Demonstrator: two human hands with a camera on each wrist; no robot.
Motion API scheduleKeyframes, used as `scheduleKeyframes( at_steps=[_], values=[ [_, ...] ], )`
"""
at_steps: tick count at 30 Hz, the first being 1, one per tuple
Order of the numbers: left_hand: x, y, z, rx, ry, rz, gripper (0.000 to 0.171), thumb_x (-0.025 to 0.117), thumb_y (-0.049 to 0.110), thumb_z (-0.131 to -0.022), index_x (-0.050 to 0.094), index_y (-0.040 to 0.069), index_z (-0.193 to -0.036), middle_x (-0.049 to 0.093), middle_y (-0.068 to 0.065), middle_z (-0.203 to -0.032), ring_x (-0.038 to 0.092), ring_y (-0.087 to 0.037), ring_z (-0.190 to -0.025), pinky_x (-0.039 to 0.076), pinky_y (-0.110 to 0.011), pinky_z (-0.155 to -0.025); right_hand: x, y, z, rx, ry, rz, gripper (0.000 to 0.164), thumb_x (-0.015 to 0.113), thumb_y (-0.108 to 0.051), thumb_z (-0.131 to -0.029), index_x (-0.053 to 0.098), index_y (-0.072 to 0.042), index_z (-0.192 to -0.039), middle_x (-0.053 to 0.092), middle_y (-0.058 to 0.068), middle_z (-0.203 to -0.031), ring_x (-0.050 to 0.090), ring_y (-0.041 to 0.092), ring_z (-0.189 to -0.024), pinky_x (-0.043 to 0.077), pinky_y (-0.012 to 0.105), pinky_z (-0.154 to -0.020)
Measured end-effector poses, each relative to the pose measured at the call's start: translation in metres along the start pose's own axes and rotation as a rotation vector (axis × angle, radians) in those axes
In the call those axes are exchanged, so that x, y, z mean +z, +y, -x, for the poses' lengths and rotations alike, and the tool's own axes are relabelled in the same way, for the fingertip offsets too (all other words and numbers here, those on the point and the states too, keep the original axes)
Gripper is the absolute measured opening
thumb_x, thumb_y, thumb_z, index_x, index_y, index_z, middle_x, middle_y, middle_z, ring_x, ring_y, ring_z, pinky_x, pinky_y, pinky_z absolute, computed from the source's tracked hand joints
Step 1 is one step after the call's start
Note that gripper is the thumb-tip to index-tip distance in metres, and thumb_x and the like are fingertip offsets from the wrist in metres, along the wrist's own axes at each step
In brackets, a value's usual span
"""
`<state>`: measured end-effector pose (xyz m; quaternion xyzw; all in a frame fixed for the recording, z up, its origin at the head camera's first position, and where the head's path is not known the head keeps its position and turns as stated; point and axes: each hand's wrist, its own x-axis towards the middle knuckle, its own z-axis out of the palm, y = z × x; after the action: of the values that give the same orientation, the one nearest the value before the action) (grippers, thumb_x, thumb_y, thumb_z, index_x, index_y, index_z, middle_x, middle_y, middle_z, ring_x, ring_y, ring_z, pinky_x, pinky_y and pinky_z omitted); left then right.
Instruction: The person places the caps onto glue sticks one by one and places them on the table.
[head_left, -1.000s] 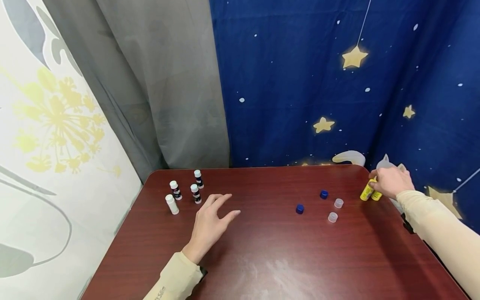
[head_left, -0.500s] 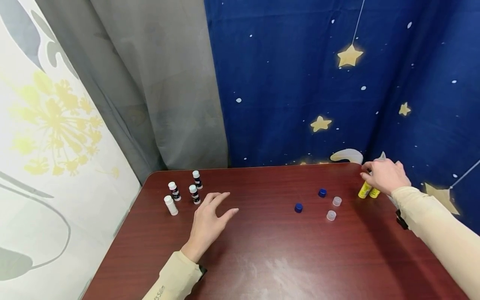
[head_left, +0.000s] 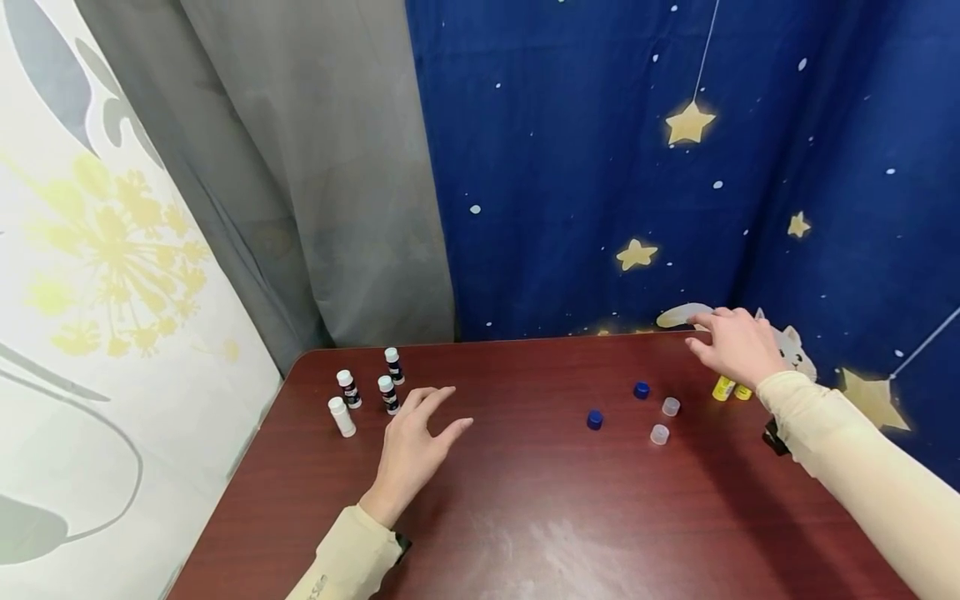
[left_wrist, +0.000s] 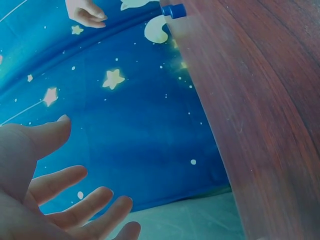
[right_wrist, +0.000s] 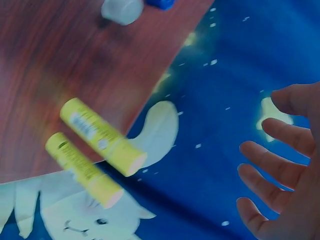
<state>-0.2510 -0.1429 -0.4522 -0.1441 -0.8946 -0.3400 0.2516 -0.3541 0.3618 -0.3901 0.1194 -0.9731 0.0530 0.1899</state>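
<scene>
My right hand (head_left: 738, 346) hovers above the table's far right corner, fingers apart and holding nothing. Below it two yellow tubes, like glue sticks, stand side by side; the right wrist view shows one tube (right_wrist: 102, 137) close to the other tube (right_wrist: 82, 170). Over the table's left half my left hand (head_left: 412, 450) is held in the air, thumb and fingers spread, with nothing in it. Nearest to it is a group of small white-capped bottles: a dark-labelled bottle (head_left: 388, 396), two similar ones behind, and a plain white bottle (head_left: 342, 418).
Right of the middle, a blue cap (head_left: 595, 419) and another blue cap (head_left: 641, 390) lie near a clear cap (head_left: 671, 407) and a second clear cap (head_left: 659, 434). Curtains hang behind the brown table (head_left: 525, 483), and a white patterned cloth (head_left: 112, 375) borders its left.
My right hand has let go of the yellow tubes, risen off them and moved left, its fingers opening out. The tubes stay standing. My left hand keeps nearly the same pose.
</scene>
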Motion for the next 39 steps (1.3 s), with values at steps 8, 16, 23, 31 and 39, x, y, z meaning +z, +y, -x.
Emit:
scheduleKeyframes(
  at_steps=[8, 16, 23, 31, 39],
  values=[
    [-0.002, -0.001, 0.003, 0.003, 0.016, -0.005, 0.052, 0.082, 0.040, -0.085, 0.068, 0.022, -0.131, 0.061, 0.002, -0.118, 0.063, -0.019, -0.101, 0.054, -0.041, -0.084, -0.008, -0.026, -0.002, -0.041, 0.040, -0.036, 0.038, 0.069, -0.033, -0.093, 0.070, -0.013, -0.125, 0.065, 0.020, -0.122, 0.055, 0.042, -0.107, 0.046, 0.060, -0.079],
    [-0.004, -0.002, 0.006, -0.004, 0.028, -0.003, 0.052, 0.083, 0.038, -0.084, 0.068, 0.022, -0.131, 0.061, 0.001, -0.118, 0.064, -0.022, -0.101, 0.054, -0.043, -0.084, -0.016, -0.059, 0.008, -0.027, 0.072, -0.163, 0.041, 0.070, -0.034, -0.094, 0.067, -0.014, -0.130, 0.063, 0.018, -0.125, 0.053, 0.040, -0.111, 0.044, 0.061, -0.085],
    [-0.004, -0.004, 0.011, -0.005, 0.050, -0.001, 0.051, 0.084, 0.037, -0.083, 0.069, 0.022, -0.130, 0.061, 0.001, -0.117, 0.064, -0.020, -0.099, 0.054, -0.042, -0.081, -0.018, -0.090, 0.019, -0.067, 0.121, -0.221, 0.043, 0.072, -0.037, -0.092, 0.066, -0.018, -0.131, 0.064, 0.012, -0.124, 0.054, 0.036, -0.116, 0.044, 0.060, -0.092],
    [-0.007, -0.012, 0.010, -0.002, 0.084, -0.010, 0.051, 0.084, 0.036, -0.083, 0.069, 0.021, -0.129, 0.062, -0.001, -0.118, 0.064, -0.021, -0.102, 0.055, -0.043, -0.082, -0.018, -0.116, 0.033, -0.127, 0.126, -0.266, 0.048, 0.073, -0.040, -0.092, 0.064, -0.019, -0.135, 0.063, 0.011, -0.126, 0.054, 0.035, -0.118, 0.043, 0.063, -0.092],
    [-0.013, -0.017, 0.004, 0.004, 0.126, -0.010, 0.052, 0.085, 0.036, -0.082, 0.069, 0.020, -0.129, 0.059, -0.002, -0.124, 0.062, -0.022, -0.105, 0.054, -0.045, -0.083, -0.013, -0.133, 0.043, -0.186, 0.164, -0.291, 0.049, 0.076, -0.039, -0.089, 0.064, -0.023, -0.134, 0.063, 0.007, -0.124, 0.055, 0.032, -0.116, 0.045, 0.061, -0.088]
  ],
)
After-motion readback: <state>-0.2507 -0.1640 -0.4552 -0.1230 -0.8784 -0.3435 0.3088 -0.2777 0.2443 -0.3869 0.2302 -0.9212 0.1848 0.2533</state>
